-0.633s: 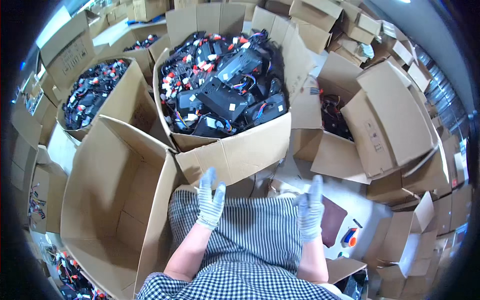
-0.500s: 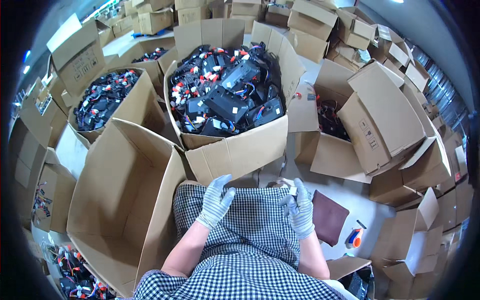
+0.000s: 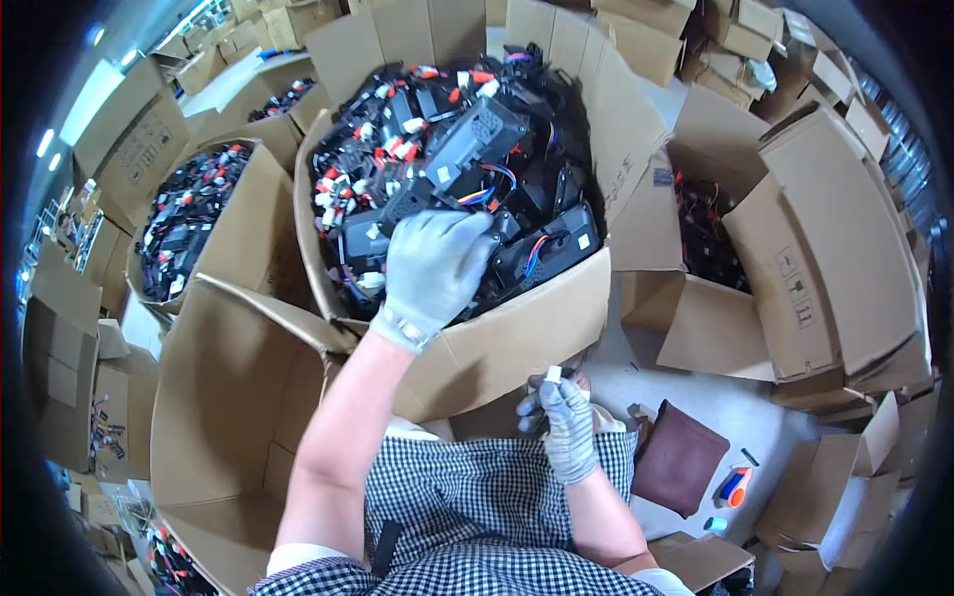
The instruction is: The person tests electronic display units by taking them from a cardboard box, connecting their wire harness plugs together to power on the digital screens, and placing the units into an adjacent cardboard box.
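My left hand (image 3: 432,270), in a grey-white glove, reaches over the near wall of a large cardboard box (image 3: 507,348). Its fingers curl down onto a black plastic module (image 3: 405,199) in the heap; the fingertips are partly hidden. Around it lie more black modules (image 3: 547,248) with coloured wires and small red and white connectors. Low in front of this box, above my checked apron, my right hand (image 3: 568,422) is closed, also gloved. A small white piece (image 3: 554,374) sticks up from its fingers; its kind is too small to make out.
An open carton (image 3: 219,397) stands at my left, its bottom showing. Behind it is a box (image 3: 234,223) of similar black parts. To the right lie a maroon cushion (image 3: 681,459), an orange and blue tape dispenser (image 3: 735,487) and a tilted carton (image 3: 825,258).
My left hand has moved forward and up from the apron into the big box, onto the black modules. My right hand stays low with the white piece. The view has shifted.
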